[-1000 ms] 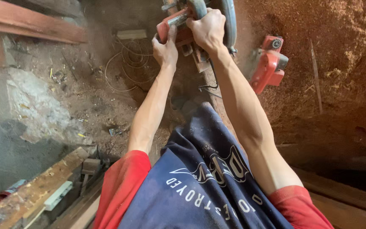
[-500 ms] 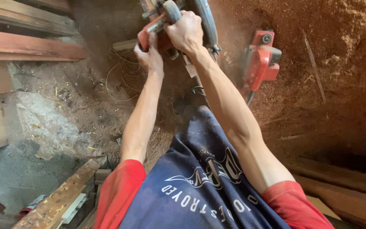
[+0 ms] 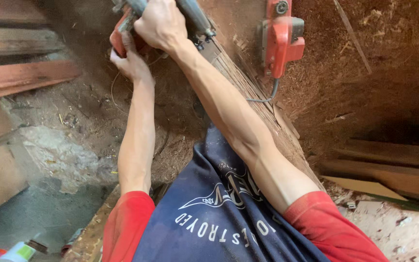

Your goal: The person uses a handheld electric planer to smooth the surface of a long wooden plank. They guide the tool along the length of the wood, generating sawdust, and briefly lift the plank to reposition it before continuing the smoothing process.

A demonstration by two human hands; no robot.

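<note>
Nearest the camera hangs the person's navy shirt (image 3: 219, 218) with red sleeves, and both bare forearms reach away from it toward the top of the view. Beneath the right forearm a long wooden beam (image 3: 267, 121) runs from beside the shirt up and to the left, its far end meeting the tool; its top face is rough and dusted with sawdust.

Farther out, the left hand (image 3: 129, 60) is closed around the red body of a power saw (image 3: 122, 34), fingers wrapped over its near side. Just beyond, the right hand (image 3: 161, 24) is clenched in a full fist over the saw's upper handle. The saw sits at the top edge of the view, partly cut off, on the far end of the beam. Its grey guard (image 3: 195, 17) slants from upper left to lower right, so the long axis seems to follow the beam, pointing away from the person, though the crop makes this uncertain.

To the right of the hands, apart from them, a red electric planer (image 3: 280, 39) lies on the sawdust-covered floor (image 3: 389, 73), its length running roughly up and down the view, a cord trailing from its near end. Reddish planks (image 3: 20, 77) lie at the far left.
</note>
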